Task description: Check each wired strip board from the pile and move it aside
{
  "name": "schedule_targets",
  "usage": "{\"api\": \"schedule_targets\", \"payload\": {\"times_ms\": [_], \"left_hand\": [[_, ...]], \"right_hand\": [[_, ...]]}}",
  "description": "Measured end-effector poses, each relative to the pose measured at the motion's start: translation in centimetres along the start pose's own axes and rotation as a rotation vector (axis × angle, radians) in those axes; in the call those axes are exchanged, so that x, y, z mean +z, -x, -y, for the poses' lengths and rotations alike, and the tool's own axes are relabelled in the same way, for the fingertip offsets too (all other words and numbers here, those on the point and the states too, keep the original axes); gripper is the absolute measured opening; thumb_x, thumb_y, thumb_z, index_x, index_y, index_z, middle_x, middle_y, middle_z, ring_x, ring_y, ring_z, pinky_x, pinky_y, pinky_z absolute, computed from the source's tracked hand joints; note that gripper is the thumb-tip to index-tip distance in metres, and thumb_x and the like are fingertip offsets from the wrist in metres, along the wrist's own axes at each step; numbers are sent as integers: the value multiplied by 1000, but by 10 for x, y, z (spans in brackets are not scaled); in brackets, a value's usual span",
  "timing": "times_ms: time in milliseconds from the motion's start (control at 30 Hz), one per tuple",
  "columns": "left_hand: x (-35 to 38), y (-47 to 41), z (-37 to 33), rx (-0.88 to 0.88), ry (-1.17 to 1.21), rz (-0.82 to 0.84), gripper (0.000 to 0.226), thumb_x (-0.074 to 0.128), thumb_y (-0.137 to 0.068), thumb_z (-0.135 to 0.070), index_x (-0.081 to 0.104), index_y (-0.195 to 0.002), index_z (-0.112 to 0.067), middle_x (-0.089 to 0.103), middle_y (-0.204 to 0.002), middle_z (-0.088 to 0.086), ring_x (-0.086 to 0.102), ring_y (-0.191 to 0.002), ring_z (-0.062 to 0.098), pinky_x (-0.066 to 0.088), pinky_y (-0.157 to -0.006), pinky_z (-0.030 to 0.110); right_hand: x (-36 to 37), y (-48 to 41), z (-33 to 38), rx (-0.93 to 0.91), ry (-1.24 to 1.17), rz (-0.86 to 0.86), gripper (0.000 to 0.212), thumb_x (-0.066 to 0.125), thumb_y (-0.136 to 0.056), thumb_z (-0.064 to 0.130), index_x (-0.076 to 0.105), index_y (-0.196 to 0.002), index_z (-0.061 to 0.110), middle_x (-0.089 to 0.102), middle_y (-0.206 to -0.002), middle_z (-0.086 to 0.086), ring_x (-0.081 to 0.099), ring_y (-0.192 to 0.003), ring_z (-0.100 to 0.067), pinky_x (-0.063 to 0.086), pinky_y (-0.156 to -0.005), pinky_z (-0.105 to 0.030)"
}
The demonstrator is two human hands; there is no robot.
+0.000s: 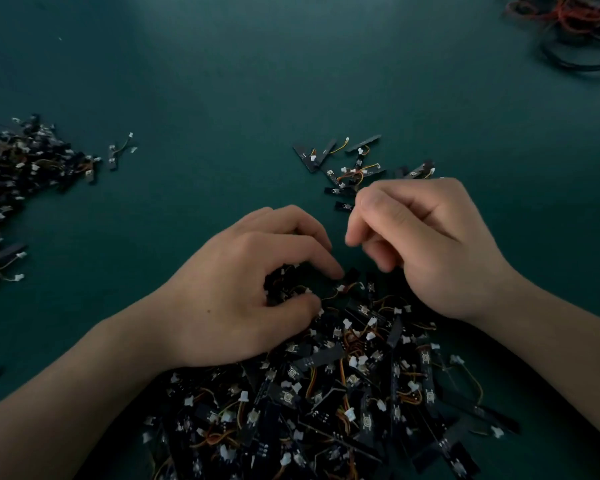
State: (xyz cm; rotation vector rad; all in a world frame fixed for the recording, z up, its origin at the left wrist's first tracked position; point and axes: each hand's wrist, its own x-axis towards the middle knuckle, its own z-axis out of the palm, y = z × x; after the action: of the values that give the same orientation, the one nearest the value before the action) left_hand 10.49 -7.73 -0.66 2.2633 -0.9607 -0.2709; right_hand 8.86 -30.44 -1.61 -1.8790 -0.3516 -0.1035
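A dark green table [222, 81] fills the frame. A big pile [326, 393] of black wired strip boards spreads over the lower middle. The left hand [250, 289] rests on the pile's upper edge, thumb and bent fingers gripping a few boards [284, 285]. The right hand [420, 244] hangs above the pile, fingers loosely curled, holding nothing. A second heap [18, 178] lies at the left edge, a cable tangle [575, 26] in the upper right corner, a small group [347, 164] just above the right hand.

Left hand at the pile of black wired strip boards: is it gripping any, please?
Gripping: left hand curls thumb and fingers round black wired strip boards.
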Motion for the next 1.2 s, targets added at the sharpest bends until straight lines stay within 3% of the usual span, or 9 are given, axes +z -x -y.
{"api": "schedule_targets", "payload": {"times_ms": [167, 300, 400, 567, 700, 833, 900, 1033, 1200], "left_hand": [[0, -1, -1, -10, 15, -9, 8, 71, -86, -28, 72, -82, -35, 60, -119, -20, 59, -119, 9, 42, -100, 24], [-1, -1, -1, 3, 35, 0, 2, 71, -89, -34, 72, -87, -34, 61, -117, -21, 59, -119, 11, 45, -98, 26], [0, -1, -2, 3, 14, 11, 16, 71, -86, -52, 73, -94, -39, 60, -119, -23, 57, -122, 11, 45, -98, 26], [1, -3, 2, -5, 25, -12, 7, 72, -88, -39, 72, -82, -36, 62, -116, -23, 59, -118, 9, 44, -97, 23], [1, -3, 5, -21, 196, -61, 9, 68, -95, -36, 69, -88, -32, 71, -98, -12, 68, -93, 13, 53, -81, 27], [-2, -5, 8, -9, 319, -220, 16, 63, -96, -41, 70, -88, -29, 69, -78, -1, 62, -65, 19, 51, -60, 29], [-3, -6, 9, -20, 373, -281, 16, 66, -98, -38, 69, -87, -27, 71, -76, -2, 61, -61, 17, 49, -57, 22], [-2, -6, 8, -35, 509, -331, 10, 69, -95, -28, 69, -90, -20, 75, -79, 3, 67, -57, 8, 51, -57, 15], [-1, -6, 7, -27, 641, -377, 12, 81, -87, -26, 70, -90, -24, 79, -84, 7, 74, -65, 14, 57, -63, 18]], "right_hand": [[3, 2, 1, -4, 90, 40, 42, 49, -108, 31, 67, -73, 16, 56, -50, -6, 48, -43, -11, 37, -50, -16], [3, 3, 4, -21, 165, 85, 43, 46, -105, 39, 67, -73, 21, 61, -52, -3, 52, -42, -16, 35, -48, -17], [3, 3, 5, -14, 120, 86, 41, 47, -104, 39, 67, -73, 20, 63, -55, 0, 55, -44, -19, 39, -45, -24], [1, 3, 7, -24, 68, 71, 38, 49, -103, 35, 68, -75, 17, 64, -57, -1, 56, -45, -23, 43, -44, -31], [2, 3, 6, -49, 91, 26, 39, 50, -102, 35, 68, -78, 10, 58, -57, -7, 47, -46, -20, 36, -46, -26], [2, 2, 5, -40, 168, 143, 48, 48, -100, 47, 66, -78, 9, 54, -57, -6, 45, -47, -20, 36, -47, -38], [3, 3, 7, -54, 225, 224, 42, 53, -98, 53, 69, -80, 19, 56, -57, -1, 49, -46, -20, 37, -46, -36], [4, 3, 8, -119, 306, 270, 34, 63, -92, 56, 72, -83, 25, 62, -60, 9, 55, -51, -15, 34, -51, -16], [5, 2, 5, -125, 383, 233, 24, 70, -90, 50, 71, -85, 27, 60, -61, 9, 57, -55, -15, 40, -51, -25]]}}
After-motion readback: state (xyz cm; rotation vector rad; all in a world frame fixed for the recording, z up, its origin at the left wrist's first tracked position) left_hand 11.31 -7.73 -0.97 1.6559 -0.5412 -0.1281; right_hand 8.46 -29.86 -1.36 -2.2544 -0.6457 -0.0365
